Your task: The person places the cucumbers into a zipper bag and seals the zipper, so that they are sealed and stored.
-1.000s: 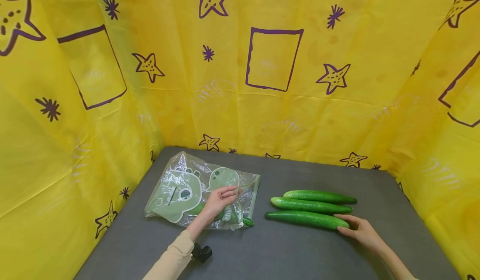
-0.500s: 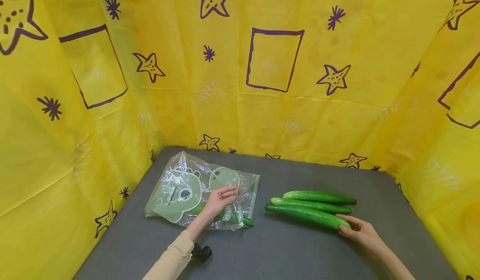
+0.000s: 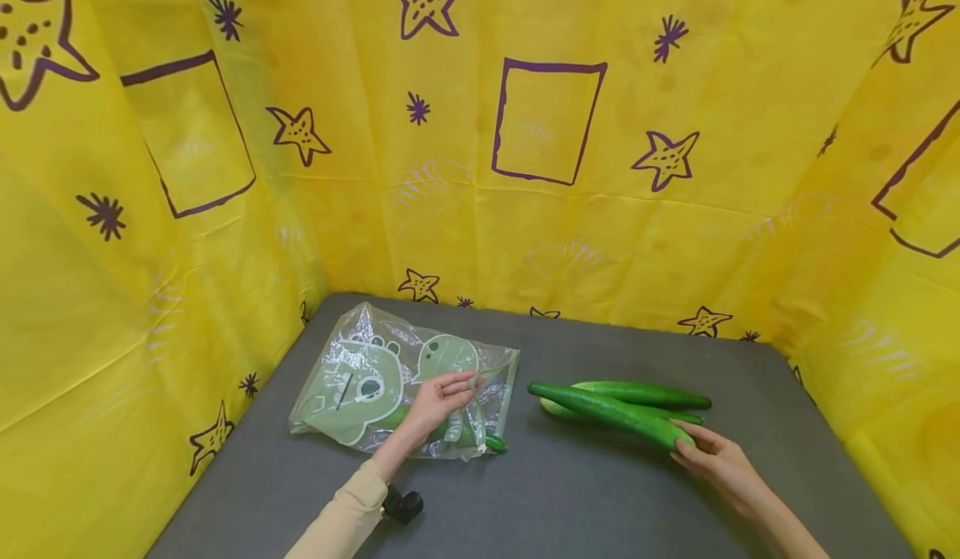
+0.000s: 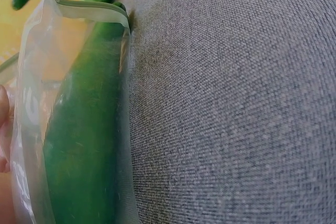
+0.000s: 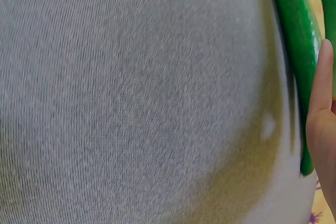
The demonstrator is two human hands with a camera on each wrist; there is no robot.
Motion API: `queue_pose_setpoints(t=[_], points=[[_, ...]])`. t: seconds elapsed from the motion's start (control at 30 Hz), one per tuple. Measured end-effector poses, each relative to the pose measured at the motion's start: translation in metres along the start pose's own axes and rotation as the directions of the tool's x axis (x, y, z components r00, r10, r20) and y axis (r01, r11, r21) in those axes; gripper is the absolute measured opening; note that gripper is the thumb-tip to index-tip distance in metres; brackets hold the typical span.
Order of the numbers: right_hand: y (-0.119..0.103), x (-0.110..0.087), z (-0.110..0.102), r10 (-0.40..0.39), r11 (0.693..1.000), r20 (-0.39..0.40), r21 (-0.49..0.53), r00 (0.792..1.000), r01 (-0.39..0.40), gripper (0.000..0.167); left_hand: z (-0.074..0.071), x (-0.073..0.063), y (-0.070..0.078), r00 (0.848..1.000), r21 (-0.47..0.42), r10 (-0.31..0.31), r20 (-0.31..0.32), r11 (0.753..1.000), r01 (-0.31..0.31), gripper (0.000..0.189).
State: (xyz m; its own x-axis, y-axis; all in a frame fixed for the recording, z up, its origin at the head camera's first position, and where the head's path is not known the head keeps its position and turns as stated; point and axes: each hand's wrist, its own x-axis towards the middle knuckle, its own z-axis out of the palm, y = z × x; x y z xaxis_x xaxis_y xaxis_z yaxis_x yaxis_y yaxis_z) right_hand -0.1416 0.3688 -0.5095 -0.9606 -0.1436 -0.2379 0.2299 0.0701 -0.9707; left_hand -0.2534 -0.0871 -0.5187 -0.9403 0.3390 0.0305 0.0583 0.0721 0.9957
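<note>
In the head view my right hand [image 3: 716, 459] grips the near end of a cucumber [image 3: 607, 411], which is raised and slants across two other cucumbers. One of these, the farthest cucumber [image 3: 652, 393], shows most of its length; the middle cucumber [image 3: 553, 409] is largely hidden. My left hand [image 3: 438, 405] pinches the mouth edge of a clear zip bag [image 3: 446, 355] with green cartoon prints. Inside the bag lies a cucumber [image 4: 84, 129], its tip sticking out of the mouth in the head view. In the right wrist view only part of my right hand shows, beside cucumbers.
A grey cloth-covered table [image 3: 570, 509] bears everything. Yellow curtains [image 3: 555, 234] with starfish drawings enclose the back and both sides. A small black object [image 3: 402, 505] shows by my left wrist.
My right hand has lifted the nearest cucumber off the table. Its far end has swung away from me, over the middle cucumber. My left hand and the bag have stayed put.
</note>
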Motion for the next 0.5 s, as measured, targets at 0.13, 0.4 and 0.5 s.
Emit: queue_pose_setpoints(t=[0.13, 0.4, 0.5], points=[[-0.005, 0.001, 0.005, -0.003, 1.000, -0.010, 0.008, 1.000, 0.003, 0.030, 0.000, 0.000, 0.000, 1.000, 0.000, -0.003, -0.004, 1.000, 0.003, 0.041], [-0.011, 0.004, 0.020, -0.037, 0.999, -0.033, 0.013, 0.999, 0.037, 0.036, -0.001, -0.003, 0.001, 1.000, -0.014, 0.006, -0.005, 1.000, -0.006, 0.041], [-0.010, 0.007, 0.026, -0.027, 1.000, -0.061, -0.006, 0.998, 0.027, 0.040, 0.000, -0.003, 0.001, 1.000, -0.017, 0.009, -0.010, 1.000, -0.009, 0.041]])
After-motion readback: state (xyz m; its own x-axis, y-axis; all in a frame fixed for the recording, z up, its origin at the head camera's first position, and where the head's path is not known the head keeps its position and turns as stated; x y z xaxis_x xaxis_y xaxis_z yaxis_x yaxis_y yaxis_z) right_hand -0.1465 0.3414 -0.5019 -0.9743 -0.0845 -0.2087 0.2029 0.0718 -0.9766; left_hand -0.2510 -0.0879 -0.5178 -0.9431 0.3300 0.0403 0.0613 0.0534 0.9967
